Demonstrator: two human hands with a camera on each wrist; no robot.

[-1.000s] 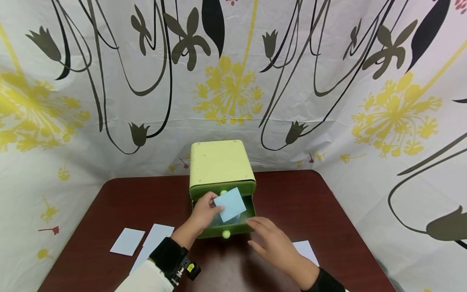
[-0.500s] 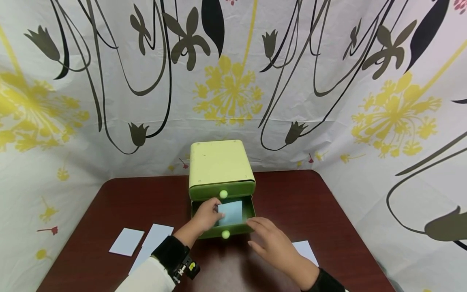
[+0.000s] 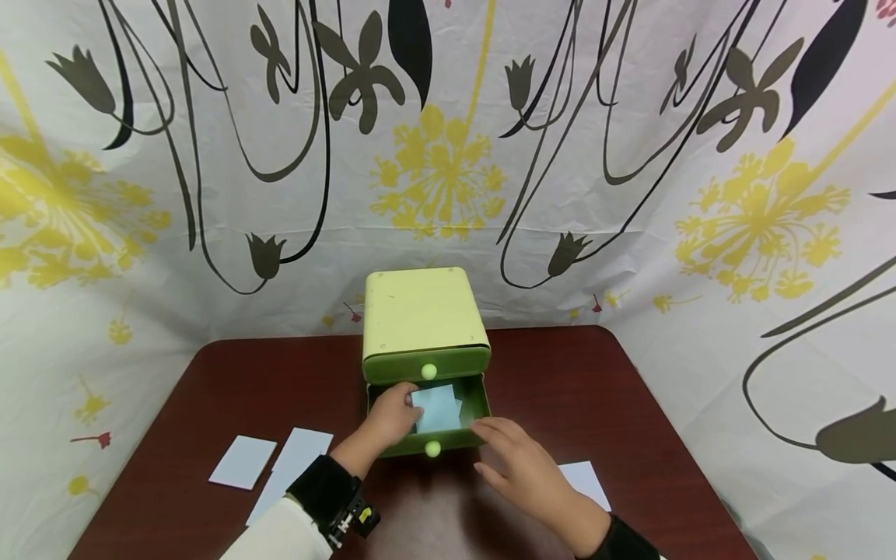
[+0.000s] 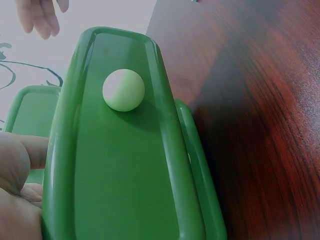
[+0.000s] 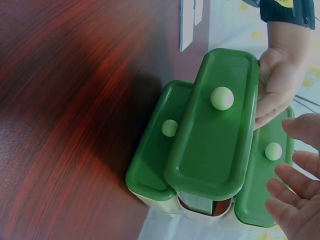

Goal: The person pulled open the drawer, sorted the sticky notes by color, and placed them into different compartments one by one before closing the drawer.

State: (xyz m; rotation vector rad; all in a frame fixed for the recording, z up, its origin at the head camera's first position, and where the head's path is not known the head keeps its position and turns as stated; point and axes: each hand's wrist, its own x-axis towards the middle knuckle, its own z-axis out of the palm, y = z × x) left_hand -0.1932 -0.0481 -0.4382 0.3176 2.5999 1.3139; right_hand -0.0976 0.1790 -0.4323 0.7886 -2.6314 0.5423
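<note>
A light green three-drawer cabinet stands at the middle of a dark red table. Its middle drawer is pulled out, and a pale blue card lies nearly flat inside on other cards. My left hand reaches into the drawer from the left and pinches the card's left edge; my thumb shows beside the drawer front. My right hand hovers with straight fingers by the drawer's front right corner, holding nothing. In the right wrist view the left hand sits at the drawer's side.
Two white cards lie on the table at the front left, and another white card lies at the front right behind my right wrist. A flowered cloth backdrop closes off the table's far side and both ends.
My left hand has lowered the blue card from above the drawer down into it, where it now lies nearly flat. The right hand has barely moved.
</note>
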